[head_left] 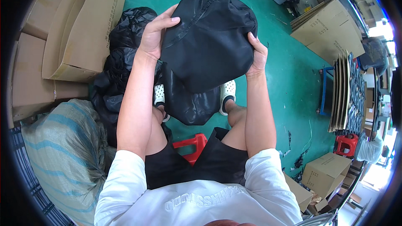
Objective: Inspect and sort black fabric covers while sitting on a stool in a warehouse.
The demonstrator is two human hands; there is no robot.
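Note:
A black, slightly shiny sewn fabric piece (207,42) with a curved seam along its upper part is held up in front of me. My left hand (155,33) grips its left edge, thumb lying on the near face. On the opposite edge my right hand (257,54) is closed, its thumb pressed on the cloth. The fingers behind the fabric are largely hidden. Below it, between my shoes, more black material (188,109) hangs or lies; I cannot tell whether it joins the held piece.
Cardboard boxes (79,29) stand at the left, beside black plastic bags (132,25) and a striped woven sack (63,146). A red stool (192,147) is beneath me. To the right are flattened cardboard (328,27), a cardboard stack (341,96) and an open carton (324,173).

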